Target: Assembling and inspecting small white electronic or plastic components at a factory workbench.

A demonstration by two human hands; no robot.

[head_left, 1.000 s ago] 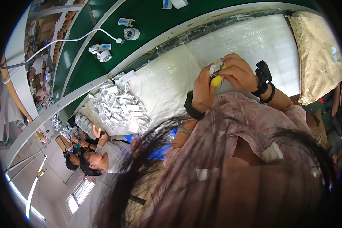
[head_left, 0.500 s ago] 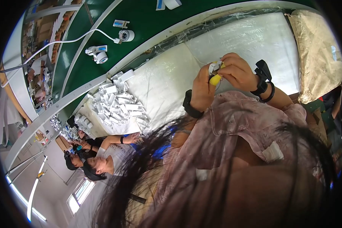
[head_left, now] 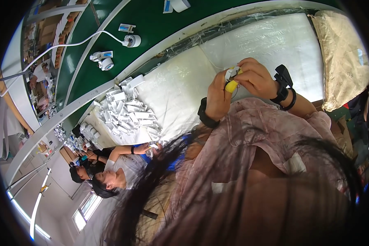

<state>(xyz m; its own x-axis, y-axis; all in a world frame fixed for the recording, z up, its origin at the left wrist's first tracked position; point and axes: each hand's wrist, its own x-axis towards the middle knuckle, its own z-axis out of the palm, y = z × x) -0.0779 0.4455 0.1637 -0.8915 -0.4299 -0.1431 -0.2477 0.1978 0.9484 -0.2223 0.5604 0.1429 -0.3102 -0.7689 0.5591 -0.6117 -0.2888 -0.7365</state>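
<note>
Both my hands meet above the white-covered work surface (head_left: 176, 78), fingers pinched closely together. Between the fingertips is a small white plastic part (head_left: 232, 73). My left hand (head_left: 218, 97) grips it from the left, and my right hand (head_left: 256, 78) closes on it from the right. A rounded yellow piece (head_left: 231, 86) shows at the left thumb, with more yellow near the right fingertips; whether these are finger covers or part of the work I cannot tell. A thin dark wire loops just below. My fingers hide much of the part.
A heap of white plastic housings (head_left: 129, 110) lies left on the surface. Beyond a raised rail, a green conveyor belt (head_left: 151, 24) carries white round-headed devices (head_left: 132, 40) and a white cable. Brown paper (head_left: 344, 57) lies at right. Co-workers (head_left: 123, 168) sit at left.
The devices on the green belt have shifted slightly left. The nearest co-worker's hand now holds a whitish item. My hands stay almost in place, with the white part turned slightly between them.
</note>
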